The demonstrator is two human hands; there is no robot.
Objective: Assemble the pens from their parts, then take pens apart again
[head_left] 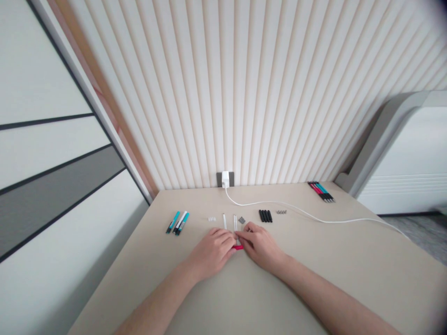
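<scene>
On the desk (349, 265), our right hand (260, 246) touches a clear tube (235, 224) running away from us, left hand (211, 251) beside it; we cannot tell if either grips.

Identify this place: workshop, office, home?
Probably a room in a home or small office, not a factory: a pleated wall panel, a white charger plugged in at the wall, and pens laid out in groups on a plain beige table.
</scene>
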